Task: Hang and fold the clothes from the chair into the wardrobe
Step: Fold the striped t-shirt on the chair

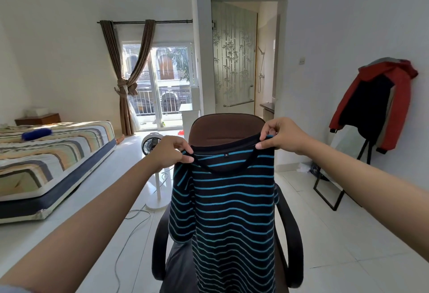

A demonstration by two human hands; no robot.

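A black shirt with blue stripes (234, 209) hangs in front of me, held up by its shoulders over a brown office chair (222, 128). My left hand (173, 152) pinches the left shoulder beside the collar. My right hand (279, 136) pinches the right shoulder a little higher. The shirt's collar with a small size tag faces me, and one sleeve droops at the left. A grey garment (178, 267) lies on the chair seat, mostly hidden behind the shirt. No wardrobe shows in this view.
A bed with a striped cover (51, 158) stands at the left. A white floor fan (154, 146) and its cable sit beside the chair. A red and black jacket (376, 102) hangs on a rack at the right wall. A glass bathroom door (234, 60) is ahead.
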